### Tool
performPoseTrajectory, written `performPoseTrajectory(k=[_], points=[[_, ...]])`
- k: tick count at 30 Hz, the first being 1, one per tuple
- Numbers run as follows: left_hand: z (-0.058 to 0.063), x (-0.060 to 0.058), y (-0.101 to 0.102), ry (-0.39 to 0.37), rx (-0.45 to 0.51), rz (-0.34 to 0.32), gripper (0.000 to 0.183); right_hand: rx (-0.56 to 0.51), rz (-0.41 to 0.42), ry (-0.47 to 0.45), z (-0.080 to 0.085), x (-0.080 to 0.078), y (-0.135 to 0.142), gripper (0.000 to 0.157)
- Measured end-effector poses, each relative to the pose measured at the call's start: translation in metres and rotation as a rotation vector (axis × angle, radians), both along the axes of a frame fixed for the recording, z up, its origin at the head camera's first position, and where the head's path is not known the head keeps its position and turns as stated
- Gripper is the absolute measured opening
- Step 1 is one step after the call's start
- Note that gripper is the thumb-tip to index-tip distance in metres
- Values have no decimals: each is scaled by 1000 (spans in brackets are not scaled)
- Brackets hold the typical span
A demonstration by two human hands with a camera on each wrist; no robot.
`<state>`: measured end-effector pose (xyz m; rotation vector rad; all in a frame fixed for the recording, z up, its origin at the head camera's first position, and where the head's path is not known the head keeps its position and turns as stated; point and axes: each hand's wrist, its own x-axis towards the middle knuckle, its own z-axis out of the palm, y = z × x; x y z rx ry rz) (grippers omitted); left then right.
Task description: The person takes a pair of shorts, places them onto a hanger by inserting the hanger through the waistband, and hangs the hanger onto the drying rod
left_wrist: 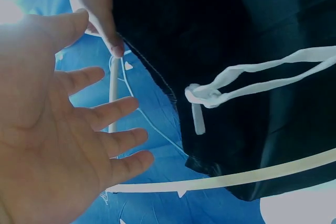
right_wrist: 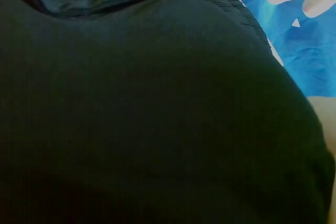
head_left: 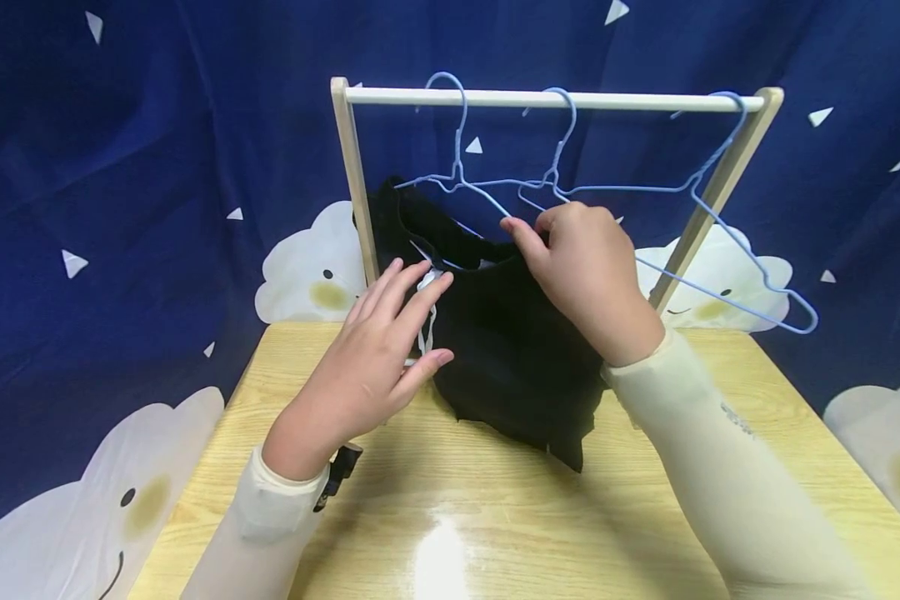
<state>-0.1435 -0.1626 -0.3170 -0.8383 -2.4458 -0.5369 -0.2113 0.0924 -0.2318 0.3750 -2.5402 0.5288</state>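
A black garment (head_left: 517,350) with an open top edge hangs on the leftmost blue wire hanger (head_left: 459,150). My right hand (head_left: 588,275) pinches its upper edge, close to that hanger's right shoulder. The left hand (head_left: 375,350) is held out at the garment's left side, fingers spread and nothing in its grasp. A knotted white drawstring (left_wrist: 283,83) dangles beside those fingers. Black cloth fills most of the right wrist view, where a gathered waistband (right_wrist: 236,9) shows along the top. My right fingertips are partly hidden behind the cloth edge.
The rack has a white rail (head_left: 645,102) and wooden side posts (head_left: 720,187). A middle hanger (head_left: 566,133) and a right hanger (head_left: 742,242), which sticks out past the post, share the rail. The rack stands on a wooden table (head_left: 390,508) before a dark blue curtain (head_left: 157,167).
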Motion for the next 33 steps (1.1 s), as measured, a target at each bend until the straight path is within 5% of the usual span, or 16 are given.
performPoseTrajectory(k=[19,33], points=[[3,-2,8,-38,-55,-26,73,23,-24,-2,-18,-6,3,63],[-5,-5,5,-71,-98,-28,74,-23,63,-53,-36,16,20,61]])
